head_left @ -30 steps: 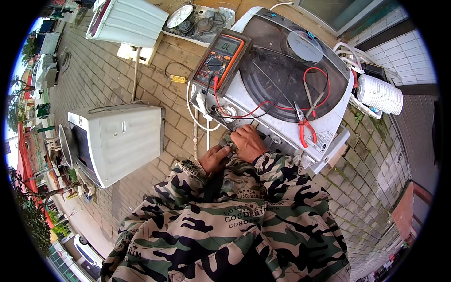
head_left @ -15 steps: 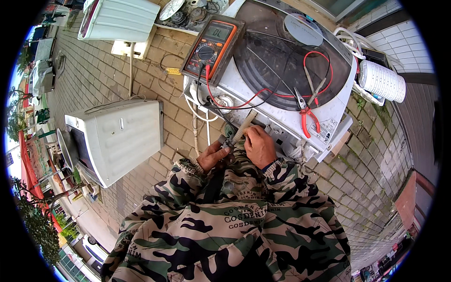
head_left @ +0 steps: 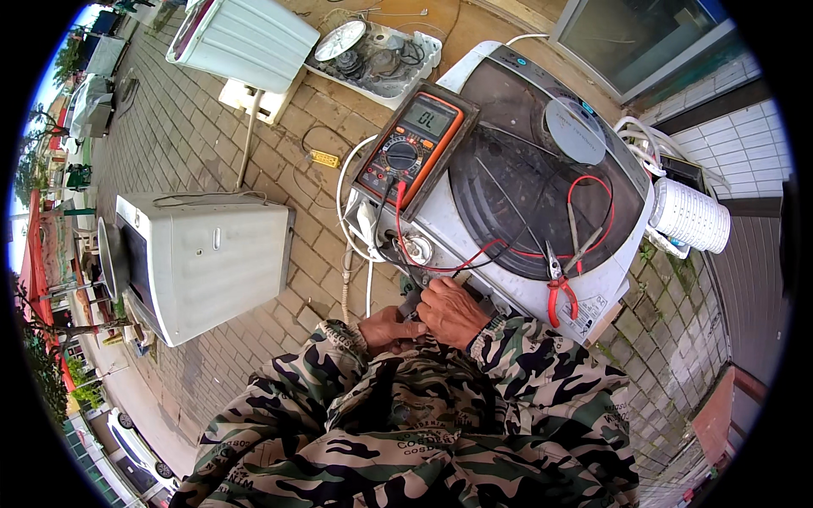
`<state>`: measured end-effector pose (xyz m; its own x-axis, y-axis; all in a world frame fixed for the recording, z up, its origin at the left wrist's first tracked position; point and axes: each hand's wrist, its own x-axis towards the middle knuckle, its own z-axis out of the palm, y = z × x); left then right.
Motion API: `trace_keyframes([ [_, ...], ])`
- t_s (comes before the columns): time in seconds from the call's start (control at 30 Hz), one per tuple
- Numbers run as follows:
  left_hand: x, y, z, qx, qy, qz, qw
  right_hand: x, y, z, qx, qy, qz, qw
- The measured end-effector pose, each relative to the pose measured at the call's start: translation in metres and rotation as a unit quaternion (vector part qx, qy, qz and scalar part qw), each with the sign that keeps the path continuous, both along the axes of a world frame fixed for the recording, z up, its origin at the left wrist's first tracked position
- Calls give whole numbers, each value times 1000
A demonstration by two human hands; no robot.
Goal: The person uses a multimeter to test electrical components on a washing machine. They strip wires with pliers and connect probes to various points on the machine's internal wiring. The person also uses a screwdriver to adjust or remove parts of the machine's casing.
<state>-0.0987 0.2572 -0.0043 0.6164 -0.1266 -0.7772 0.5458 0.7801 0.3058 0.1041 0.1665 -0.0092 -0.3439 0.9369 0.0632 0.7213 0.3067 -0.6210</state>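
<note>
Both my hands are close together at the near edge of a white top-loading washing machine (head_left: 622,275). My left hand (head_left: 391,330) is closed, its thumb pointing right, around a grey hose fitting (head_left: 409,302) that shows only in part. Against it, my right hand (head_left: 451,311) is closed with curled fingers; what they grip is hidden. On the dark lid (head_left: 508,203) lie red-handled pliers (head_left: 556,292), red and black test leads (head_left: 597,179) and a round silvery disc (head_left: 574,131). An orange-and-black multimeter (head_left: 412,146) rests at the lid's left corner.
Another white washing machine (head_left: 224,254) lies on the brick paving to the left. At the back are a white ribbed tub (head_left: 246,42) and a tray of parts (head_left: 415,80). A white perforated basket (head_left: 693,216) is at the right. A yellow-tagged cord (head_left: 324,158) lies beyond my hands.
The view has shifted, so the machine sits lower in it. My right hand has come left over my left hand; the beige corrugated hose between them is now covered.
</note>
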Motion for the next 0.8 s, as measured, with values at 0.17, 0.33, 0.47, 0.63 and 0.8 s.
trace_keyframes([
  [0.17, 11, 17, -2, 251, -110, -87, 958, 4, 13, 6, -42, 6, 36, 998],
  [0.33, 15, 32, 4, 216, -64, -177, 958, 2, 13, -2, -75, 0, 39, 996],
  [0.47, 1, 23, -30, -2, -120, -135, 984, 16, 20, 3, -105, 60, 65, 991],
  [0.63, 5, 26, -15, 143, -160, -169, 962, 34, 39, 13, -107, 61, 135, 983],
  [0.8, -4, 27, -7, 383, -188, -218, 878, 36, 47, 9, -136, 52, 208, 967],
])
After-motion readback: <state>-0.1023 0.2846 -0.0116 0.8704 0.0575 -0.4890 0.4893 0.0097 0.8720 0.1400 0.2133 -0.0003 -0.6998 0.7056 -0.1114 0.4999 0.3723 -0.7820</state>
